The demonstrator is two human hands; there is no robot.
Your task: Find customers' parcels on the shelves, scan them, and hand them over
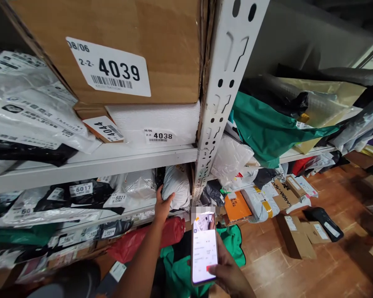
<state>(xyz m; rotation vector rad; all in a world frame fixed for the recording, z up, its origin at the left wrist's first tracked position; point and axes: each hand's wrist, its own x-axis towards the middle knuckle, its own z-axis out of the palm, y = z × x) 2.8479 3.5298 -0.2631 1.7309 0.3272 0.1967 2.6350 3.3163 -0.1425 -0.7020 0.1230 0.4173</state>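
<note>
My left hand [164, 203] reaches onto the lower shelf and grips a light grey plastic mailer parcel [178, 188]. The thumb lies across its front, and the other fingers go round its left side, partly hidden. In my right hand [226, 271] is a smartphone [204, 248], held upright with its lit screen toward me. My right thumb rests over a red button near the screen's bottom. The upper part of the screen shows a camera picture of a label. Just below my left hand lies a red plastic-wrapped parcel [170, 231].
A large cardboard box [164, 25] labelled 4039 sits on the upper shelf [155, 159], above a white parcel [174, 122] marked 4038. A white metal post [225, 70] divides the racks. Green bags [267, 128] hang over the right shelf. Boxes [295, 236] stand on the wooden floor.
</note>
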